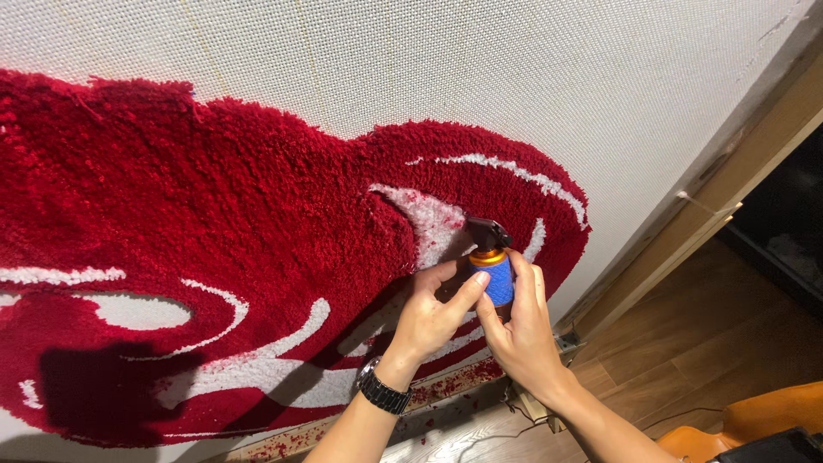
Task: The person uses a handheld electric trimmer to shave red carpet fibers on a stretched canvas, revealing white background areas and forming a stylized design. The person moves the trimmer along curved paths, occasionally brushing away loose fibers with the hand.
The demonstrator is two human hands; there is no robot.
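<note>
Together, two hands, left hand [429,317] and right hand [521,330], grip one blue trimmer [492,279].

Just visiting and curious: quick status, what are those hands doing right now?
Left hand and right hand both grip the blue-and-orange tool. Its black head presses against the red tufted rug. Nothing blocking.

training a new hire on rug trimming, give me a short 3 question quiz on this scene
1. True or false: both hands grip the blue tool.
2. Which wrist has the black watch? A) left B) right C) neither
3. Fill in: the tool's black head rests against the red and ____ tufted rug.

Key:
1. True: the left hand and right hand wrap their fingers around its blue body.
2. A
3. white
</note>
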